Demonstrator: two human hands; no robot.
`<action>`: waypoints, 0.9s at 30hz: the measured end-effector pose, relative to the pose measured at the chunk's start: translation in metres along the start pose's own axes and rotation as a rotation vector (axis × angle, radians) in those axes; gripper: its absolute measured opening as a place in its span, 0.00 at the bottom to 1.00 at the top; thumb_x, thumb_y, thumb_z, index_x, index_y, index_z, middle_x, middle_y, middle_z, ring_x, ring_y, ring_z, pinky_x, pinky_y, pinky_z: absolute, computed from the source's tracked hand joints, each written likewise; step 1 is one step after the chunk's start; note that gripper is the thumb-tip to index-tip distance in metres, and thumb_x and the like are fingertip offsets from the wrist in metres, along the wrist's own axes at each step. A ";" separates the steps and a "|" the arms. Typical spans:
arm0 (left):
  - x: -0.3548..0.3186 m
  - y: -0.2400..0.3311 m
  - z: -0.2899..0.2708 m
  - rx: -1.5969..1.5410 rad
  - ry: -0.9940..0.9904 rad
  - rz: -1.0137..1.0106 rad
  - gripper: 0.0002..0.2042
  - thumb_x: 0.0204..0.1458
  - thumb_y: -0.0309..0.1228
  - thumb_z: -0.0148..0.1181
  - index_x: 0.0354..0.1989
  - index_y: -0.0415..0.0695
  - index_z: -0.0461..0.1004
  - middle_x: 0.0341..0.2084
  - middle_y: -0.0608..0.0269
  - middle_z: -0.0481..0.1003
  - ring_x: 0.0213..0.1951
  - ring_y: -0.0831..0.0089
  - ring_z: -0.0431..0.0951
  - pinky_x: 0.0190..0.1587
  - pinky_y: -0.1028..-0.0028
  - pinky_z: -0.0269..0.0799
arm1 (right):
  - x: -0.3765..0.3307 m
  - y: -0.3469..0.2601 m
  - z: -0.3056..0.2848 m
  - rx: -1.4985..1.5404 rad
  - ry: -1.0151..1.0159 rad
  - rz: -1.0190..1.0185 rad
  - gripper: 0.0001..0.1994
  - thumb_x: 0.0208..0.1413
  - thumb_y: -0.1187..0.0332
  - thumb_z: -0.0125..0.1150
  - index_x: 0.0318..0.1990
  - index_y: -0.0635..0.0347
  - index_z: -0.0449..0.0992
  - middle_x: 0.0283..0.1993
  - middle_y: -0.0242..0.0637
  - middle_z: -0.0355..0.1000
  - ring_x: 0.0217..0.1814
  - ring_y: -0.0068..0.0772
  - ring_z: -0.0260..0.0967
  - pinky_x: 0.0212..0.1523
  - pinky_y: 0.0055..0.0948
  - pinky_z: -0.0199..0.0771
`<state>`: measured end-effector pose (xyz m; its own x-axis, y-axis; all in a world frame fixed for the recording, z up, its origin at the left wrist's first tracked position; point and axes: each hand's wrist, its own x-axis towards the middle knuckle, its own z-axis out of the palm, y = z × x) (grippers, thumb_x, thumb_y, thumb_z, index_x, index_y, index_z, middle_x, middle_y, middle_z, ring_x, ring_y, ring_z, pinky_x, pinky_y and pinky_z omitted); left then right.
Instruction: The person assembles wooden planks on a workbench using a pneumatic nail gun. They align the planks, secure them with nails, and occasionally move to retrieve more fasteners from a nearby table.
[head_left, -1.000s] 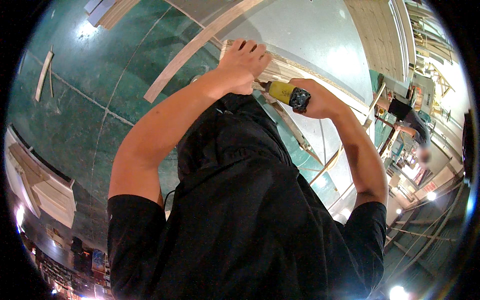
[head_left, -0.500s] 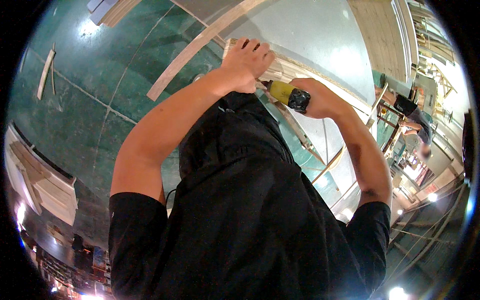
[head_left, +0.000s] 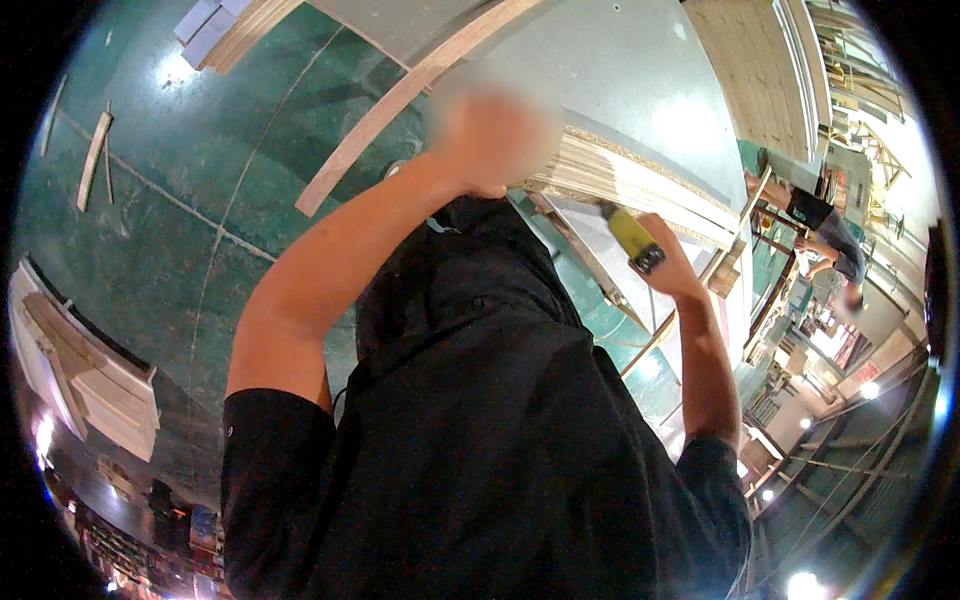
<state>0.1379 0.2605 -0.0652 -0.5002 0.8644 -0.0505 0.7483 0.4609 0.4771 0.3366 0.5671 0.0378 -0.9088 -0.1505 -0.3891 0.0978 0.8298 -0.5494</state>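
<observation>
Head view: grey panel [head_left: 620,70] lies above green workshop floor [head_left: 180,240].

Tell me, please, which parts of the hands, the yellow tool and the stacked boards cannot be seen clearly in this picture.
- Left hand, head view: blurred, so its fingers and its grip cannot be made out.
- Yellow tool, head view: its front end is hidden under the stack of boards; the right hand covers part of it.
- Stack of boards: its near end is hidden behind the left hand.
- Person in the background: too small for detail.
</observation>
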 end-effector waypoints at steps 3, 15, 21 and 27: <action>0.004 -0.004 0.012 -0.095 -0.032 -0.017 0.45 0.29 0.43 0.77 0.63 0.46 0.66 0.61 0.53 0.65 0.64 0.55 0.63 0.66 0.53 0.55 | -0.058 0.048 0.019 -0.216 0.202 0.165 0.19 0.44 0.75 0.64 0.48 0.58 0.75 0.46 0.49 0.69 0.47 0.57 0.67 0.50 0.44 0.69; 0.001 -0.001 -0.006 -0.018 -0.095 0.031 0.46 0.28 0.44 0.78 0.62 0.46 0.67 0.58 0.52 0.67 0.63 0.54 0.64 0.64 0.50 0.56 | -0.160 0.219 0.071 -0.458 0.535 0.761 0.43 0.45 0.57 0.78 0.67 0.58 0.62 0.52 0.56 0.68 0.55 0.63 0.65 0.57 0.53 0.65; 0.001 -0.004 0.000 -0.078 -0.024 0.030 0.45 0.28 0.45 0.78 0.62 0.47 0.67 0.57 0.53 0.68 0.63 0.54 0.64 0.63 0.51 0.56 | -0.165 0.225 0.070 -0.355 0.674 0.615 0.30 0.48 0.73 0.70 0.60 0.63 0.65 0.46 0.53 0.73 0.49 0.55 0.72 0.50 0.46 0.72; -0.010 0.002 -0.018 0.031 0.002 0.023 0.45 0.27 0.45 0.78 0.60 0.47 0.68 0.56 0.53 0.68 0.62 0.55 0.64 0.63 0.51 0.56 | -0.148 0.210 0.090 -0.136 0.426 1.031 0.37 0.40 0.74 0.69 0.63 0.60 0.62 0.50 0.52 0.74 0.53 0.57 0.72 0.55 0.51 0.70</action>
<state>0.1371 0.2491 -0.0480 -0.4833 0.8746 -0.0382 0.7730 0.4468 0.4504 0.5286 0.7154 -0.0861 -0.4866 0.8159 -0.3123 0.8614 0.5077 -0.0160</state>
